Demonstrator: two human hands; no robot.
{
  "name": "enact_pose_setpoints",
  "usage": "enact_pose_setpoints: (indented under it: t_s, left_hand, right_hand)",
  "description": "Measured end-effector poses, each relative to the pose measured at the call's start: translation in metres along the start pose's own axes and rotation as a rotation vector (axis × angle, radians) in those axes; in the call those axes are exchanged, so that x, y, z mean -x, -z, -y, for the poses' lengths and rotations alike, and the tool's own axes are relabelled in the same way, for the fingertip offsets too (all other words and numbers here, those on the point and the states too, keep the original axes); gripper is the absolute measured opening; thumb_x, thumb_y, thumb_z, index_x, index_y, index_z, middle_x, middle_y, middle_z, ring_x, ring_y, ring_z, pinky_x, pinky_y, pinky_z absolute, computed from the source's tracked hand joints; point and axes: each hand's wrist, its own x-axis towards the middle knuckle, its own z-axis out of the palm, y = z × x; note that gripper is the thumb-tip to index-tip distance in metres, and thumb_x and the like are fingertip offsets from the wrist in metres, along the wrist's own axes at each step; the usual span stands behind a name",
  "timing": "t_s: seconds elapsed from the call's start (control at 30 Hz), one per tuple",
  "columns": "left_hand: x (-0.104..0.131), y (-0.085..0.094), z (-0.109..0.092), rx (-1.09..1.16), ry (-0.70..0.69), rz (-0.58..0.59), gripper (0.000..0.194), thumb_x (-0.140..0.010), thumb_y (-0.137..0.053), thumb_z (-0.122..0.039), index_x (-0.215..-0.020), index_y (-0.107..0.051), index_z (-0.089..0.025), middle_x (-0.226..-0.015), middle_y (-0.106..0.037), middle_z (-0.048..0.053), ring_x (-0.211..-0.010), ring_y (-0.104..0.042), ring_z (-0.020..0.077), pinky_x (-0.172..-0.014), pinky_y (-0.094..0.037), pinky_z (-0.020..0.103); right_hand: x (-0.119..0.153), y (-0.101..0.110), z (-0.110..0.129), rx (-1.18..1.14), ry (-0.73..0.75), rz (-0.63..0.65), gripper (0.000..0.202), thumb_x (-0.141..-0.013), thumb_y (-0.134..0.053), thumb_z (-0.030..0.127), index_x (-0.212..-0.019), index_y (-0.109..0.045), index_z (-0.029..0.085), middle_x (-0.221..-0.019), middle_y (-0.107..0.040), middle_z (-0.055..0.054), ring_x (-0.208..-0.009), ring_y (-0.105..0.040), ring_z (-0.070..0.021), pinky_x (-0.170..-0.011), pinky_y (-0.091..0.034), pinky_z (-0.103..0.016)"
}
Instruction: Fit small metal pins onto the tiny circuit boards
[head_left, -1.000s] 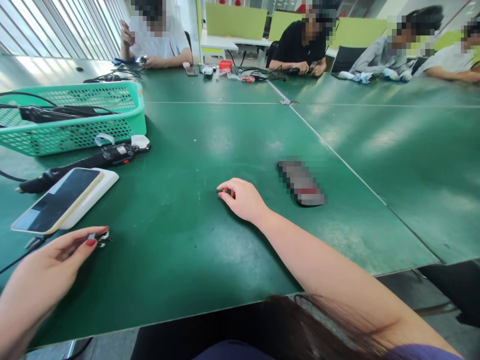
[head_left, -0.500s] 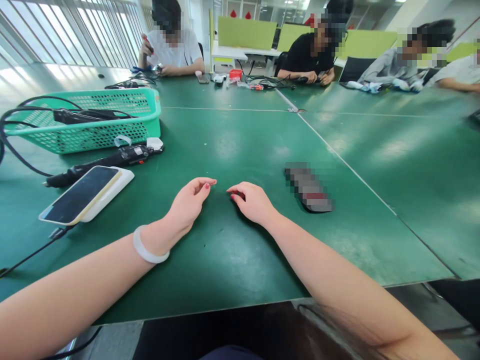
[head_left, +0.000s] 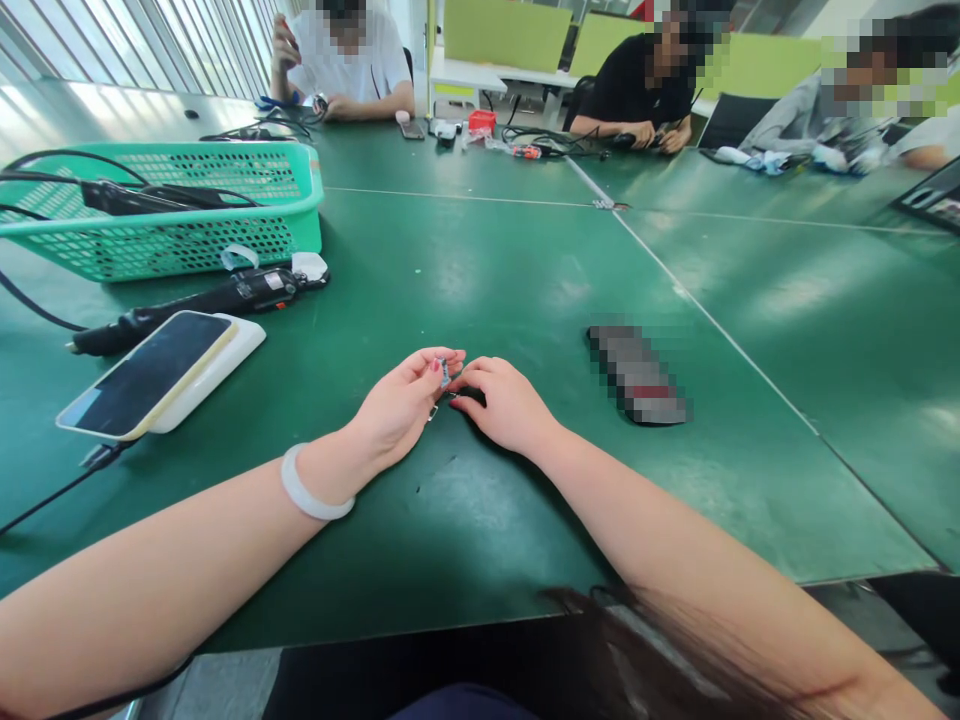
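Above the green table [head_left: 480, 560], my left hand [head_left: 401, 405], with a white band on its wrist, pinches a small grey-blue item [head_left: 444, 373] between thumb and fingers. A thin metallic bit [head_left: 433, 412] shows just under those fingers. My right hand [head_left: 506, 400] meets the left one at the fingertips, its thumb and forefinger closed at the small item's lower edge. What the right fingertips grip is too small to name. To the right lies a dark, blurred-out flat object [head_left: 637, 380].
At the left are a green basket [head_left: 195, 235] with black cabled tools, a black tool [head_left: 247, 292], and a phone [head_left: 146, 375] on a white block [head_left: 214, 375]. Several people sit across the table, near cables and a small red box [head_left: 481, 121].
My hands have come together, and a small item now shows between the left fingers. The camera view has shifted slightly, so the background sits higher.
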Motion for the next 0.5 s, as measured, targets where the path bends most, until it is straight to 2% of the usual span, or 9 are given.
enact_pose_setpoints:
  t_s: [0.1, 0.3, 0.4, 0.5]
  left_hand:
    - [-0.001, 0.004, -0.001, 0.018, -0.003, -0.005, 0.006, -0.08, -0.066, -0.019, -0.085, -0.07, -0.02, -0.103, -0.065, 0.002, -0.101, -0.056, 0.0123, -0.101, -0.037, 0.029]
    - [-0.004, 0.011, -0.001, -0.106, -0.006, -0.065, 0.014, -0.081, -0.066, -0.024, -0.094, -0.071, -0.022, -0.094, -0.064, 0.002, -0.083, -0.054, 0.0106, -0.081, -0.042, 0.027]
    - [-0.003, 0.009, -0.001, -0.137, 0.005, -0.07, 0.015, -0.082, -0.064, -0.022, -0.095, -0.071, -0.02, -0.091, -0.064, 0.003, -0.081, -0.055, 0.0105, -0.084, -0.043, 0.029]
    - [-0.002, 0.007, -0.002, -0.141, 0.025, -0.095, 0.014, -0.084, -0.06, -0.017, -0.094, -0.07, -0.017, -0.09, -0.065, 0.003, -0.078, -0.056, 0.0098, -0.089, -0.044, 0.032]
  right_hand:
    - [0.001, 0.003, 0.001, -0.016, -0.025, -0.003, 0.007, -0.083, -0.063, 0.017, -0.081, -0.069, 0.019, -0.09, -0.066, -0.005, -0.089, -0.057, -0.0179, -0.086, -0.046, -0.034]
    - [0.006, 0.015, 0.0, -0.102, -0.117, -0.038, 0.01, -0.081, -0.061, 0.014, -0.078, -0.067, 0.021, -0.077, -0.068, 0.0, -0.073, -0.059, -0.0143, -0.074, -0.046, -0.03]
    - [0.007, 0.017, 0.0, -0.224, -0.158, -0.067, 0.015, -0.081, -0.059, 0.012, -0.085, -0.07, 0.022, -0.076, -0.069, 0.001, -0.071, -0.061, -0.0133, -0.072, -0.048, -0.029]
    - [0.008, 0.016, -0.001, -0.283, -0.149, -0.062, 0.026, -0.08, -0.056, 0.006, -0.092, -0.073, 0.023, -0.083, -0.069, 0.0, -0.076, -0.063, -0.0135, -0.077, -0.05, -0.03]
